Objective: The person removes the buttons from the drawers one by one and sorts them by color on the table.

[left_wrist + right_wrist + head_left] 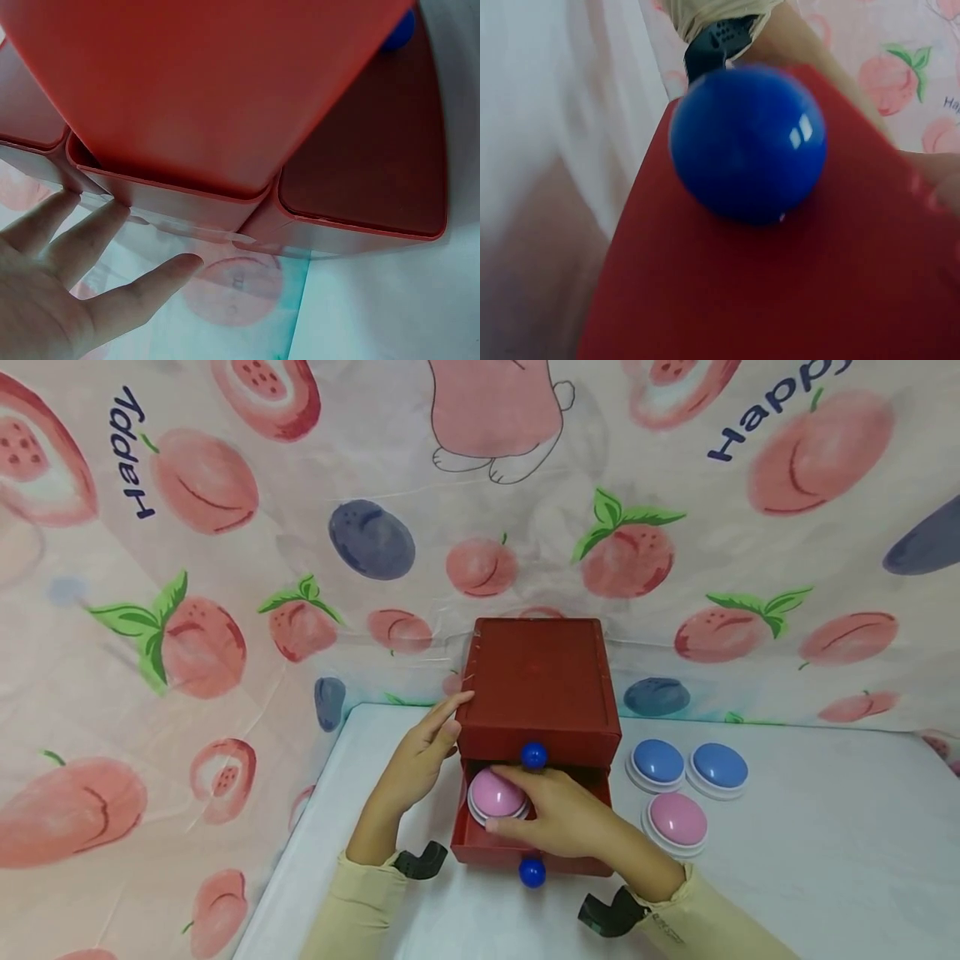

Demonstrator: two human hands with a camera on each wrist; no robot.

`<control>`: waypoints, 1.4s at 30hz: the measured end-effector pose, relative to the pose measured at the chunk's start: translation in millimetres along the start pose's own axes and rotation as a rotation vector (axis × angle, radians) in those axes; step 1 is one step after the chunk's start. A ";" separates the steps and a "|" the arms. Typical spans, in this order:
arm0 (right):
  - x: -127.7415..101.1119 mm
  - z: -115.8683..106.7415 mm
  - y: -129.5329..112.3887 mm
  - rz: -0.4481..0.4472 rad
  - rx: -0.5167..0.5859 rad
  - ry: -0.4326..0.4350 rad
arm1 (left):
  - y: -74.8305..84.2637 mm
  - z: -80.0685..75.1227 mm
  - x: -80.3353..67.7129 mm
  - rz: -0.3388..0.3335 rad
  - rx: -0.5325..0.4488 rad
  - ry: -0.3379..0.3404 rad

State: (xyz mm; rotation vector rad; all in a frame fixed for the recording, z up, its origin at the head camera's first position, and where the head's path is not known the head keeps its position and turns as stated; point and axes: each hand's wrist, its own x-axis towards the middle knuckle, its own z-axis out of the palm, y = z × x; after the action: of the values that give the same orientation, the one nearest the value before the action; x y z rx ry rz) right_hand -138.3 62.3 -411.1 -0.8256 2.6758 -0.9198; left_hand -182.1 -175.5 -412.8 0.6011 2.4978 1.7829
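A red two-drawer box (536, 677) stands against the fabric backdrop, its lower drawer (487, 858) pulled out. Inside that drawer, at the left, sits a pink dome button (497, 793) on a white round base. My right hand (562, 814) reaches in and grips this button, thumb at its near side and fingers at its far side. My left hand (412, 764) rests against the box's left side with fingers extended; the left wrist view shows its fingertips at the red wall (180, 187). In the right wrist view, the blue knob (746, 146) on the drawer front hides the button.
Right of the box, two blue dome buttons (657, 762) and another pink dome button (678, 818) lie on the white table (825, 843). A second blue knob (534, 755) sticks out from the upper drawer, just above my right hand. Fruit-patterned fabric (510, 518) hangs behind.
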 end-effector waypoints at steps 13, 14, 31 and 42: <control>3.8 2.1 5.7 0.004 0.007 -0.025 | -0.5 -0.8 -1.0 -0.011 0.019 0.006; 4.6 2.6 6.0 0.003 0.008 -0.035 | -0.7 -1.0 -1.2 -0.013 0.022 0.008; 4.8 3.1 4.2 0.019 0.005 -0.070 | -3.3 -1.4 -0.5 -0.013 0.017 0.013; -7.1 -6.3 1.5 0.051 0.002 -0.030 | -5.3 -1.0 0.2 -0.011 0.017 0.006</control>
State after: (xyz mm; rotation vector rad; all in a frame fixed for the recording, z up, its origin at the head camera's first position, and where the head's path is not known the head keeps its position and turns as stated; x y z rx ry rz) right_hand -135.3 70.5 -407.0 -0.7614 2.6565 -0.8909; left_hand -184.2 -177.8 -417.3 0.5830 2.5179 1.7637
